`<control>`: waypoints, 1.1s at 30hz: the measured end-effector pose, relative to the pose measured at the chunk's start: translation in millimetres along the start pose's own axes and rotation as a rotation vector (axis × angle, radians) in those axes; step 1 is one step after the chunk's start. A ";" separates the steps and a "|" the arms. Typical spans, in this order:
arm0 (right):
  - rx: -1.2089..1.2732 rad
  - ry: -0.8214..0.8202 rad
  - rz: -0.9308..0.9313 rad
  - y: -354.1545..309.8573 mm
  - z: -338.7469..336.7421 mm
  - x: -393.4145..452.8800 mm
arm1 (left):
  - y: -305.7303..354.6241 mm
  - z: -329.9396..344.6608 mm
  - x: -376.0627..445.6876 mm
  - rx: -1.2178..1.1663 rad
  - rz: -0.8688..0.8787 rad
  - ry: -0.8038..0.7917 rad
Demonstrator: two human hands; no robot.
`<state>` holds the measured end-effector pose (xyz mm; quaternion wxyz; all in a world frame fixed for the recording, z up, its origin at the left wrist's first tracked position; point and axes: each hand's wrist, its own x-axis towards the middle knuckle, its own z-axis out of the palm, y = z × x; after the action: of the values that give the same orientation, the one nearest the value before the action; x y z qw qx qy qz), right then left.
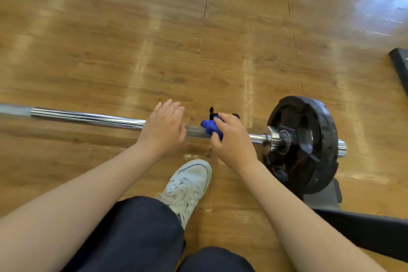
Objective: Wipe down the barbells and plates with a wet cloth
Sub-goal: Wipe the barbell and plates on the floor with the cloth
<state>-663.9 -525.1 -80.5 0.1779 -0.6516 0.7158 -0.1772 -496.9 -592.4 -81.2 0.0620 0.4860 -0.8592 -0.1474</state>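
A white sneaker (pixel 189 185) and dark trouser legs (pixel 136 234) over a glossy wooden floor (pixel 132 28).

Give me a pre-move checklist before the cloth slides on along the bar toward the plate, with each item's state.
1. Blue cloth held in the right hand: ok, fingers curl round it.
2. Cloth in contact with the barbell: ok, it sits on the shaft.
3. Left hand steadying the bar: ok, it rests on the shaft beside the cloth.
4. Path to the plate free: ok, bare shaft and collar only.
5. Cloth wet enough: cannot tell.
6. Shoe clear of the bar: ok, it stands on the floor nearer the person.
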 end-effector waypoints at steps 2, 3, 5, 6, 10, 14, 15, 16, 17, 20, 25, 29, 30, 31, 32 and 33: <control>-0.012 -0.026 0.010 -0.4 7.6 -6.4 | -3.8 -5.5 -11.0 0.019 0.005 0.021; 0.042 0.008 0.041 -3.5 7.7 -7.0 | -4.3 -6.5 -16.0 0.032 0.010 0.022; 0.132 0.120 0.094 -5.4 8.1 -4.5 | -4.1 -4.3 -24.3 0.040 0.014 0.008; 0.115 0.159 0.116 -4.6 8.8 -3.5 | -4.0 -1.9 -26.7 0.036 0.015 0.011; -0.043 -0.014 0.316 3.0 5.3 -3.6 | -1.5 -0.5 -27.1 0.027 -0.004 0.036; -0.005 -0.109 0.245 5.2 -5.0 1.1 | -12.0 -15.7 -43.5 0.077 0.024 0.041; 0.027 -0.096 0.205 1.2 -8.6 1.8 | -18.6 -22.4 -51.4 0.101 0.028 0.049; 0.046 -0.074 0.170 -4.0 -12.7 2.0 | -26.6 -30.3 -59.4 0.124 0.022 0.052; 0.072 -0.051 0.140 -12.3 -16.9 1.6 | -35.7 -38.0 -67.0 0.145 0.002 0.051; 0.191 0.010 0.050 -50.5 -20.0 2.2 | -65.5 -52.4 -85.7 0.205 -0.092 0.016; 0.350 0.018 -0.042 -106.7 -4.3 23.6 | -102.9 -77.6 -93.5 0.315 -0.133 -0.037; 0.283 -0.037 -0.104 -152.1 35.4 48.3 | -132.3 -88.1 -96.4 0.254 -0.329 -0.030; 0.247 -0.042 -0.154 -166.1 47.7 52.8 | -140.8 -84.4 -99.2 0.243 -0.393 -0.040; 0.207 -0.038 -0.226 -179.5 60.8 57.2 | -148.3 -79.4 -104.1 0.236 -0.440 -0.048; 0.171 -0.046 -0.300 -191.2 74.0 61.3 | -155.2 -74.6 -111.2 0.234 -0.474 -0.062; 0.146 -0.058 -0.353 -201.6 85.7 65.4 | -161.2 -71.7 -119.3 0.232 -0.505 -0.082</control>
<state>-452.7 -609.9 -59.1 0.2115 -0.7572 0.5702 -0.2384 -285.2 -582.5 -59.3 -0.0674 0.6821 -0.7239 -0.0786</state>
